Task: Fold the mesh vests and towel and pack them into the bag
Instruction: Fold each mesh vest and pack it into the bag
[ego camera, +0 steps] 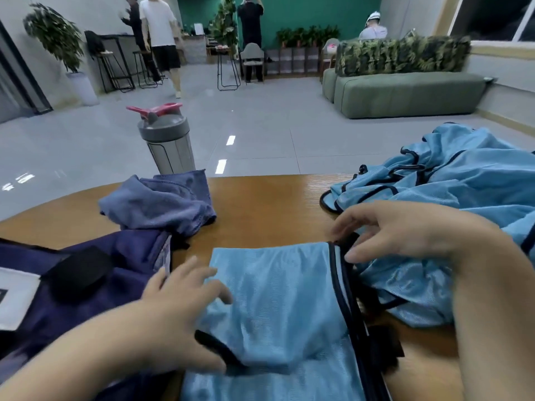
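Note:
A light blue mesh vest (278, 299) with black trim lies flat on the wooden table (260, 204) in front of me. My left hand (182, 308) rests on its left edge with the fingers spread. My right hand (388, 230) touches the vest's black-trimmed right edge, fingers loosely curved. A heap of more light blue vests (451, 183) sits at the right. A crumpled blue-grey towel (159, 202) lies at the far left of the table. The navy bag (86, 273) with a black strap lies at the near left.
A grey shaker bottle (168, 140) with a red lid stands at the table's far edge behind the towel. Beyond are a tiled floor, a green sofa (405, 94), stools, plants and several people standing far off.

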`<state>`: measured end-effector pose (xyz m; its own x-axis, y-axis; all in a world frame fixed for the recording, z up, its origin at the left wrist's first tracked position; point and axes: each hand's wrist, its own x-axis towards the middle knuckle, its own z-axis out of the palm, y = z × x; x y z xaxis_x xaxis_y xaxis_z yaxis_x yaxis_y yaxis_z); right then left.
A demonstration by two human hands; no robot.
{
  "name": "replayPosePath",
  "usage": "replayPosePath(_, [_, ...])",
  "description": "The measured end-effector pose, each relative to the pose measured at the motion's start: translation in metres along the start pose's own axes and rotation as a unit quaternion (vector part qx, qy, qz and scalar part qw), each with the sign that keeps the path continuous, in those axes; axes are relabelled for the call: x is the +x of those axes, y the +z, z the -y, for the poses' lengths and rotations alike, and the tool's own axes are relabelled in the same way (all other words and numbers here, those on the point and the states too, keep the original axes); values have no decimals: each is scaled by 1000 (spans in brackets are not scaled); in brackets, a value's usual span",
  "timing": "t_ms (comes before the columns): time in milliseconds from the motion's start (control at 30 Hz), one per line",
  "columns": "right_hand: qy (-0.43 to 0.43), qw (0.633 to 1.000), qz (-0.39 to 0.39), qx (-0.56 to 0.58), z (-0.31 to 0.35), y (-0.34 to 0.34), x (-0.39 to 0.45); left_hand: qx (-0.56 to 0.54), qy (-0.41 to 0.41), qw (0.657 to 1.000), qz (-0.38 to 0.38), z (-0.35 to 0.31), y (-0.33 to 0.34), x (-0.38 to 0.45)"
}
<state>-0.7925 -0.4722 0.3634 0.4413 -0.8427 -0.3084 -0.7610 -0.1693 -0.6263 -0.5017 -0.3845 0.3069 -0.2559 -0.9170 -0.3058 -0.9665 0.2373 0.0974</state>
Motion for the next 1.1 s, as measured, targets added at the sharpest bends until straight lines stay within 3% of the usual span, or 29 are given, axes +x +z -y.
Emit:
replayPosePath(100, [70,996,9,-49,-4,6,2,31,81,989,-117,-40,26,6])
replayPosePath(233, [127,985,56,-104,-1,16,4,-7,161,974,-156,-58,49,22])
replayPosePath(400, [95,985,63,-129,3,37,8,-78,166,968,-173,-53,67,30])
replayPosePath(533, [83,989,-45,-111,-5,62,17,-249,154,939,-178,-51,67,36])
replayPosePath(633, [76,988,-105,-89,-7,80,21,-457,103,864,-183,-50,56,32])
replayPosePath(733, [106,978,-143,-112,-5,96,22,-547,80,810,-192,-49,52,30])
replayPosePath(867, [116,963,-197,-144,-7,103,24,-545,84,814,-184,-54,53,28])
replayPosePath(1000, [111,955,-265,-75,-21,90,17,-580,82,791,-177,-54,50,26])
replayPosePath(1100, [58,937,-343,-24,-34,80,11,-541,107,813,-186,-53,47,20])
